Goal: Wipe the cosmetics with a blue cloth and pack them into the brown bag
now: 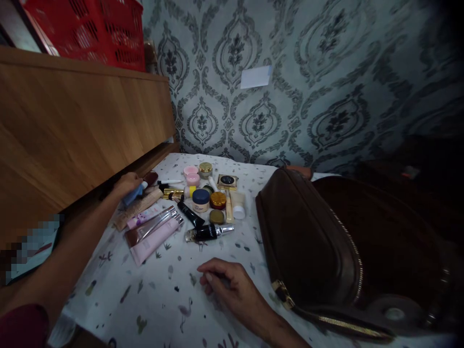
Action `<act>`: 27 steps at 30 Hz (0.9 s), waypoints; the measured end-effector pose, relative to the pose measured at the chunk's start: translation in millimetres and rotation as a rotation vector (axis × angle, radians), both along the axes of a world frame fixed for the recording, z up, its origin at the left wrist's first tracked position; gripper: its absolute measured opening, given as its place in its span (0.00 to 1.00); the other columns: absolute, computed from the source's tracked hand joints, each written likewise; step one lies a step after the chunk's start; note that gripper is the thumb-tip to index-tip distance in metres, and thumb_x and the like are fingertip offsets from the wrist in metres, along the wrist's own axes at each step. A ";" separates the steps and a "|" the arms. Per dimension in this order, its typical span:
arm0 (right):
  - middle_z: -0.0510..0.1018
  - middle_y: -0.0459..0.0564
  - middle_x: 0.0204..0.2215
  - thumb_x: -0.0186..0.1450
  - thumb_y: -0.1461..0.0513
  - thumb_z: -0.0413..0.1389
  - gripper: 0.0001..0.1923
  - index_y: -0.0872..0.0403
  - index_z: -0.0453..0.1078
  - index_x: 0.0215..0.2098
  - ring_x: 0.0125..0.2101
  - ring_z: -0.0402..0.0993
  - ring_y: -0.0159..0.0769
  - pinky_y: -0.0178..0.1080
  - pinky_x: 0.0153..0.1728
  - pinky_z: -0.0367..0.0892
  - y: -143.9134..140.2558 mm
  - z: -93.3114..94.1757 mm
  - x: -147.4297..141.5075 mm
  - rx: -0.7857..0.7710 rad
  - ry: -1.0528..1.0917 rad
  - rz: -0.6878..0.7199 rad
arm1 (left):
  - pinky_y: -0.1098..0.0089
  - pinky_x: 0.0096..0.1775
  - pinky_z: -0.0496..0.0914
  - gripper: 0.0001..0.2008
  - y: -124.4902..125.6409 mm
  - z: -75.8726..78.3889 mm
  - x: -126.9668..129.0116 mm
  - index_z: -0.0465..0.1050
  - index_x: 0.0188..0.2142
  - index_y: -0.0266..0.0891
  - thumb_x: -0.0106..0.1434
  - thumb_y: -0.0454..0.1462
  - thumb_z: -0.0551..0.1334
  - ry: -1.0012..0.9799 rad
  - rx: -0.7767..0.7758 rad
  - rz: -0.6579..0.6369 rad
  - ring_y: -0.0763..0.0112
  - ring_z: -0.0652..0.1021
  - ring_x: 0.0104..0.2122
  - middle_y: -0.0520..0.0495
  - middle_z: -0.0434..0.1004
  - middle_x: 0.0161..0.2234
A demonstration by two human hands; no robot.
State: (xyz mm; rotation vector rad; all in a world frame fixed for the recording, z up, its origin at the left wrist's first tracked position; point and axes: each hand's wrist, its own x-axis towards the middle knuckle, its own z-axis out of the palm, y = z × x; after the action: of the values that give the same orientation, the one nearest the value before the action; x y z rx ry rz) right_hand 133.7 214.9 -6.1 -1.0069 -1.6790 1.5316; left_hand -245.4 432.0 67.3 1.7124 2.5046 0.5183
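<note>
**Inspector A:** Head view. State of the left hand (127,186)?

**Inspector B:** Extended to ten o'clock; fingers curled around a small blue item (133,195) at the far left end of the cosmetics cluster, just beside the wooden cabinet (79,125).

**Inspector A:** Right hand (228,285)?

**Inspector B:** At six o'clock, resting on the patterned worktop (155,295); fingers loosely curled, holding nothing.

**Inspector A:** Surroundings?

**Inspector B:** Pink tubes (154,234) lie at nine o'clock of the right hand's reach. Small jars (201,198) at twelve. An open brown bag (311,241) at three o'clock, zip (353,251) exposed.
</note>
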 end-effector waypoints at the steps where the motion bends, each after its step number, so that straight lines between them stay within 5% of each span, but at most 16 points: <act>1: 0.79 0.51 0.33 0.67 0.52 0.54 0.17 0.55 0.76 0.44 0.31 0.75 0.31 0.33 0.30 0.68 0.1 0.7 -0.2 0.000 -0.005 0.001 | 0.58 0.38 0.73 0.16 -2.0 3.5 5.5 0.76 0.38 0.36 0.63 0.47 0.61 0.068 -0.003 0.012 0.48 0.80 0.41 0.36 0.81 0.37; 4: 0.79 0.50 0.33 0.67 0.53 0.54 0.16 0.55 0.76 0.43 0.31 0.74 0.31 0.33 0.30 0.68 0.0 3.1 -1.2 -0.001 -0.008 0.000 | 0.56 0.43 0.72 0.17 -6.0 10.3 28.2 0.76 0.44 0.40 0.63 0.47 0.58 0.239 0.000 -0.015 0.44 0.79 0.48 0.34 0.81 0.44; 12: 0.79 0.49 0.32 0.67 0.55 0.54 0.14 0.55 0.76 0.43 0.29 0.73 0.29 0.32 0.28 0.66 -1.2 7.1 -0.6 -0.015 0.012 0.005 | 0.57 0.49 0.71 0.14 7.4 3.1 82.2 0.76 0.48 0.42 0.68 0.43 0.57 0.428 -0.098 -0.227 0.52 0.77 0.51 0.39 0.78 0.50; 27: 0.80 0.51 0.32 0.67 0.57 0.53 0.14 0.56 0.76 0.43 0.29 0.75 0.30 0.32 0.30 0.67 0.7 5.2 -0.7 -0.006 0.026 0.000 | 0.53 0.51 0.73 0.16 26.7 0.3 92.6 0.71 0.52 0.37 0.68 0.43 0.61 0.518 -0.255 -0.352 0.60 0.76 0.50 0.42 0.73 0.53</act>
State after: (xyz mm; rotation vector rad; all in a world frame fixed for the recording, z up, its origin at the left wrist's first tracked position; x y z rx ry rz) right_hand 133.0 215.6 -0.9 -0.9861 -1.6572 1.5438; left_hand -152.8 458.7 67.6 2.3281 2.3168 -0.2959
